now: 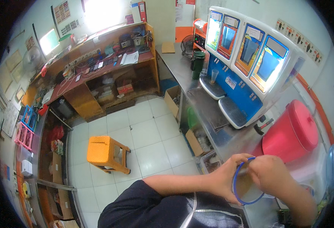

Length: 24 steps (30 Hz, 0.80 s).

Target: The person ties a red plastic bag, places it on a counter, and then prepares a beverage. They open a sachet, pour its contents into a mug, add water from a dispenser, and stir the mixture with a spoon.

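Note:
My left hand (225,178) grips a round container with a blue rim (245,191) from its left side and keeps it tilted, its mouth facing me. The inside looks pale, with a brownish tone towards the bottom. My right hand (269,173) is at the container's mouth, fingers curled in over the rim. Whatever those fingers may hold is hidden behind the knuckles. Both hands are above the near end of the steel counter (238,145), close to a pink lidded bucket (288,131).
A drink dispenser (235,71) stands on the counter, with a plastic cup (214,76) on its drip tray. A hammer (264,126) lies by the bucket. On the tiled floor is an orange stool (100,149). Cardboard boxes (195,142) sit under the counter. A wooden desk (91,104) is behind.

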{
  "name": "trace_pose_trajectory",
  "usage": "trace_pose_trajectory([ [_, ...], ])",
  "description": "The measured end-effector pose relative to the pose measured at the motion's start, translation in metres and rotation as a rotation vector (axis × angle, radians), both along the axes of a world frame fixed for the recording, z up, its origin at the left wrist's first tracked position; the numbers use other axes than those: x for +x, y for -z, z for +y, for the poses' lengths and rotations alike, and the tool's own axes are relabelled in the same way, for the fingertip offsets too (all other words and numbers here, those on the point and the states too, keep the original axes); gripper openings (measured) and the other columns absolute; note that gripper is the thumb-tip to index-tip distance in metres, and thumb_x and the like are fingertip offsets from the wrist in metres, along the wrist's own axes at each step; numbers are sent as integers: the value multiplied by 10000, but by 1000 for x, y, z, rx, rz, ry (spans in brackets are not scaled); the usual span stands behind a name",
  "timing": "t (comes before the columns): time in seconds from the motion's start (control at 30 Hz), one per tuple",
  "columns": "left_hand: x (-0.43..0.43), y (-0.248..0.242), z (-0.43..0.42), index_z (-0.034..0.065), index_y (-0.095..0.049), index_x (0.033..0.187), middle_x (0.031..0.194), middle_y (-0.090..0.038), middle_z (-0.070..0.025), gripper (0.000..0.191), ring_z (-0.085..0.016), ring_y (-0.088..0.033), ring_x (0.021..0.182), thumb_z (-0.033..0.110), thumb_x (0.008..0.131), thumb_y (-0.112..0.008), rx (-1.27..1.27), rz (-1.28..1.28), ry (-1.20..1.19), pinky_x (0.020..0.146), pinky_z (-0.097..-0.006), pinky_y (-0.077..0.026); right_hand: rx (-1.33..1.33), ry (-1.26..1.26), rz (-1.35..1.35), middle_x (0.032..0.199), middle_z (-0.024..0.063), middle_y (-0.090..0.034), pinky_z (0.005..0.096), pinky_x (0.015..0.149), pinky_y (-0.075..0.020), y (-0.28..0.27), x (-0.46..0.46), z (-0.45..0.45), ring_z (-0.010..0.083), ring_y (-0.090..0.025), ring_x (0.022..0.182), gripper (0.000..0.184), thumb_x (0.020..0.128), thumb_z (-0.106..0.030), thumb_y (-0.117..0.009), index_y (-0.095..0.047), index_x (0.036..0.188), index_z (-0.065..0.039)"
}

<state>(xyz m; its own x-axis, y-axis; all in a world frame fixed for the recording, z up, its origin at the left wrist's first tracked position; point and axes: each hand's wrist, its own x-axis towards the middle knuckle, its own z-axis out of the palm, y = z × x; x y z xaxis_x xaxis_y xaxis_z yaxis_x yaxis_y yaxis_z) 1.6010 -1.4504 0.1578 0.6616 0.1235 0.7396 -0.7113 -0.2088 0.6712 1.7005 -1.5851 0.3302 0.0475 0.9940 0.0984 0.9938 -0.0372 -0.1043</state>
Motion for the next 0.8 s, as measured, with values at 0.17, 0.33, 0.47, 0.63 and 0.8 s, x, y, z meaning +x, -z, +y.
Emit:
trace_pose_trajectory([
  [0.17,4,0,1,118,-184,1501,1514,-364,-237,1342,-392,-406,1426,476,527,-1035,-26,-28,64,1156,-492,-357,-592,159,-153,774,148,-685,502,689,-538,0,0,-2,376,-691,762,142,842,-220,-666,-714,780,-102],
  [0.33,7,-1,0,112,-186,1496,1514,-362,-246,1333,-396,-411,1422,480,534,-1032,3,-43,38,1152,-493,-361,-423,-26,44,766,141,-693,500,682,-533,-3,4,-5,376,-696,765,161,844,-211,-665,-700,764,-76],
  [0.47,9,-1,-1,107,-187,1494,1516,-361,-247,1329,-398,-412,1420,479,537,-1031,-9,-35,57,1157,-496,-353,-485,147,-260,784,141,-701,497,671,-538,-4,8,-9,371,-698,762,158,840,-206,-666,-698,767,-70],
  [0.63,12,-2,-2,116,-187,1499,1512,-365,-247,1326,-399,-403,1424,476,541,-1030,-6,-45,50,1158,-500,-352,-666,-53,-37,803,147,-719,485,656,-566,-4,6,-11,355,-720,757,141,825,-210,-653,-729,783,-100],
  [0.8,12,0,-5,121,-188,1501,1506,-368,-244,1325,-399,-391,1431,447,537,-1036,3,-62,46,1162,-496,-350,-264,120,-185,797,165,-700,502,659,-534,0,1,-13,368,-691,734,141,820,-187,-662,-689,728,-83],
])
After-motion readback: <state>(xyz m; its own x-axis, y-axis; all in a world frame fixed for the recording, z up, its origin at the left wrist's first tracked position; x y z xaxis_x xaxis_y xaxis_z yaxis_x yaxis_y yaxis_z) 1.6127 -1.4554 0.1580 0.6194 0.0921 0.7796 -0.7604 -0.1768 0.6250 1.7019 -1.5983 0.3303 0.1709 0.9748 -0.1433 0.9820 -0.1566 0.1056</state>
